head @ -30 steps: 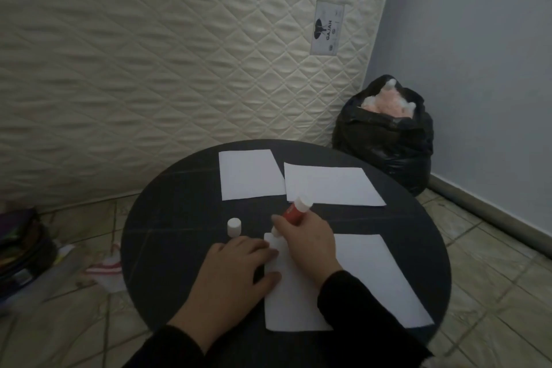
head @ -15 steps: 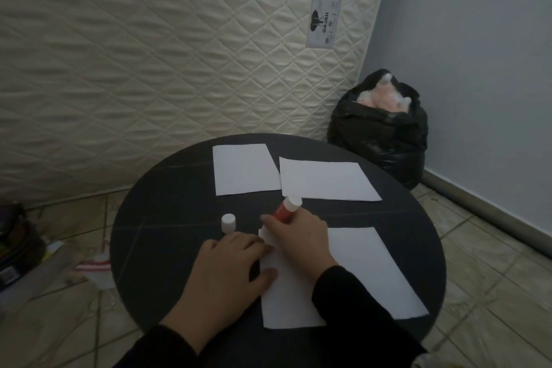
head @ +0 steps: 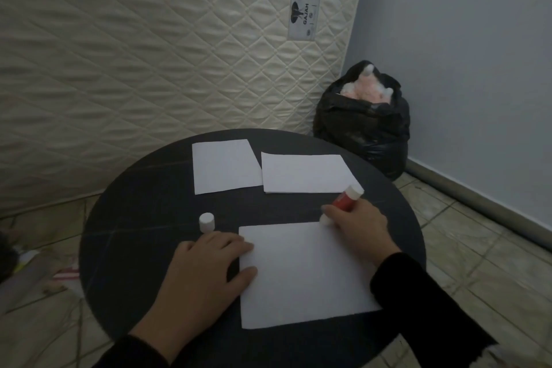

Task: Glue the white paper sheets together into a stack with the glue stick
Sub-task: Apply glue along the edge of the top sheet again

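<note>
A round dark surface (head: 143, 218) filled the lower middle of the frame, with three white sheets on it. The near sheet (head: 304, 275) lay flat at lower centre. The left hand (head: 206, 272) rested palm down at that sheet's left edge, fingers (head: 236, 246) spread flat and gripping nothing, their tips and the thumb touching the paper. The right hand (head: 358, 230), in a black sleeve (head: 424, 305), sat at the sheet's upper right corner with its fingers closed around a red glue stick (head: 343, 200); the stick tilted up to the right, and its lower white end met the paper at that corner. The stick's white cap (head: 206, 222) stood upright on the surface, just above the left hand and apart from the sheets. Two more sheets lay side by side toward the top of the surface: a left sheet (head: 224, 166) and a right sheet (head: 307, 173), close together. Behind the surface, a quilted mattress (head: 149, 54) leaned across the upper left, and a black bag (head: 364, 125) stood on the floor at centre right.
</note>
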